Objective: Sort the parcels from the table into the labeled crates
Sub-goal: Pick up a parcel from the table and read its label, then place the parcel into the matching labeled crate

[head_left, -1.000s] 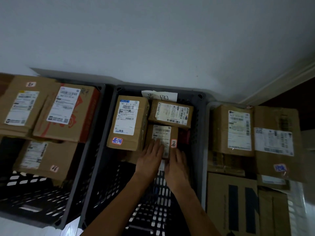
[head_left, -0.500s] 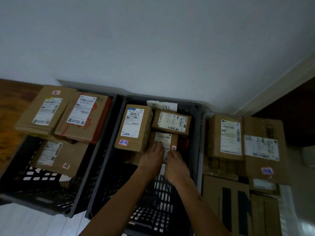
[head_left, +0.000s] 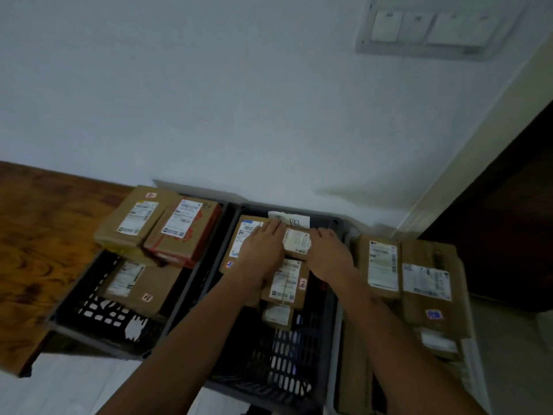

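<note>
Both hands have moved up the middle crate (head_left: 335, 298), away from the small parcel with the pink sticker (head_left: 285, 280) they were touching a second ago. The left hand (head_left: 263, 250) now lies flat on the tall parcel (head_left: 239, 244) at the crate's far left, and the right hand (head_left: 330, 254) rests at the right edge of the far parcel (head_left: 296, 241), which sits between them. The view has tipped up, bringing a wall switch plate (head_left: 431, 26) and the wooden table (head_left: 39, 244) into sight

Both bare forearms stretch forward side by side. The left hand (head_left: 263, 250) lies palm down, fingers straight and together. The right hand (head_left: 330, 253) mirrors it, palm down, fingers extended.
</note>
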